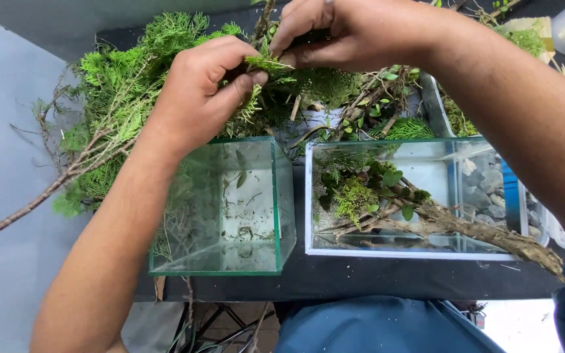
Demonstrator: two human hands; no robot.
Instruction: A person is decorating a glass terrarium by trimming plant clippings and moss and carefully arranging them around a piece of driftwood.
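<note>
Nearest me, two glass tanks sit on the dark counter (361,278): the small cube tank (230,209) is nearly bare, the wider tank (420,196) holds driftwood (465,229) with moss and leaves. Past them I see the left hand (201,91) pinching a green sprig (268,63) between thumb and fingers. The right hand (354,33) grips the same sprig from above. A conifer branch pile (125,85) lies behind, just left.

Bare forearms; apparently blue clothing.

Dark tabletop (361,278) — grey floor (1,196)
</note>
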